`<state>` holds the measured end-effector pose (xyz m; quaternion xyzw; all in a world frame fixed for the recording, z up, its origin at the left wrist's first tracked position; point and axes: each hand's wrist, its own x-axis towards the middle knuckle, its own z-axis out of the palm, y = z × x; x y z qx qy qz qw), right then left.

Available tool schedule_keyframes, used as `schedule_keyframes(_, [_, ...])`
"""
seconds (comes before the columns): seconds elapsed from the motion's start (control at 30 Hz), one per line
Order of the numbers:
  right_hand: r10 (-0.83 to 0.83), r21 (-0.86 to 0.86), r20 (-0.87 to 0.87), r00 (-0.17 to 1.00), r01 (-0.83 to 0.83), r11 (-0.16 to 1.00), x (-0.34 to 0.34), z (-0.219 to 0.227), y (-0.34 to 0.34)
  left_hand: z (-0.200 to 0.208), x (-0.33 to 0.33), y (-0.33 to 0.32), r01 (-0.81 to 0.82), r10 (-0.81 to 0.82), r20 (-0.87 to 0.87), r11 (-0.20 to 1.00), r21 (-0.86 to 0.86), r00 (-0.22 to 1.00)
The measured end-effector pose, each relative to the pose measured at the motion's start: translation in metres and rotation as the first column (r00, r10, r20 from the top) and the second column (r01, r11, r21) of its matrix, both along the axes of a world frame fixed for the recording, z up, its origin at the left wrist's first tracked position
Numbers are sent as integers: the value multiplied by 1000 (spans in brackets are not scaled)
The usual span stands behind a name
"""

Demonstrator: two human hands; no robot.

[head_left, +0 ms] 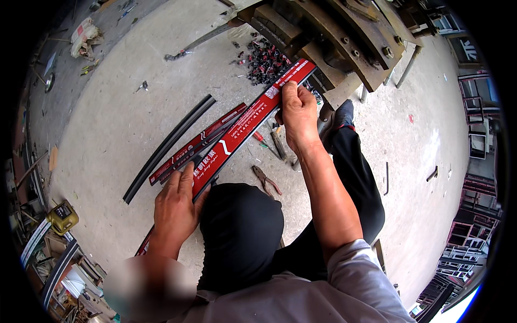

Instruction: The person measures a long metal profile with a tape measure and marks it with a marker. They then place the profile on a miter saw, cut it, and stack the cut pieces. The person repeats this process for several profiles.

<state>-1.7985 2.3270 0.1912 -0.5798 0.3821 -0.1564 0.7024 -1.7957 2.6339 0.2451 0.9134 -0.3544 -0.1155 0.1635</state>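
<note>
A long metal profile with red printed film (229,144) runs diagonally across my lap, its far end up against the metal machine (318,43). My right hand (299,110) grips it near that far end, thumb on the red face and fingers curled beneath. Lower down, my left hand (177,207) holds the near part, fingers laid over its edge. On the floor to its left lie another red-filmed profile (202,141) and a pair of dark profiles (167,145). The profile's lower end is partly hidden behind my left hand and arm.
Small dark and red offcuts (264,60) lie heaped below the machine. Pliers (266,180) and a red-handled screwdriver (259,137) rest on the floor near my knee. An olive-yellow jug (63,216) stands at the left; stacked window frames (468,226) line the right side.
</note>
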Motion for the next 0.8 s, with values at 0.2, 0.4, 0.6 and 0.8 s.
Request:
schedule_keyframes(0.2, [-56,-481,-295,954,-97,871,15,-4,3,-12,8,3,-11,10,-69,1000,-12,998])
schedule_keyframes(0.4, [-88,-492,-223,971,-34,870,17,-14,2,-18,10,1,-31,29,-129,999,-12,991])
schedule_keyframes(0.6, [-105,-521,-292,951,-66,851,22,2,9,-41,12,4,-19,16,-65,999,-35,998])
schedule_keyframes(0.8, [-93,-463,-272,958,-46,885,20,-4,8,-31,8,1,-57,51,-113,997,-51,992])
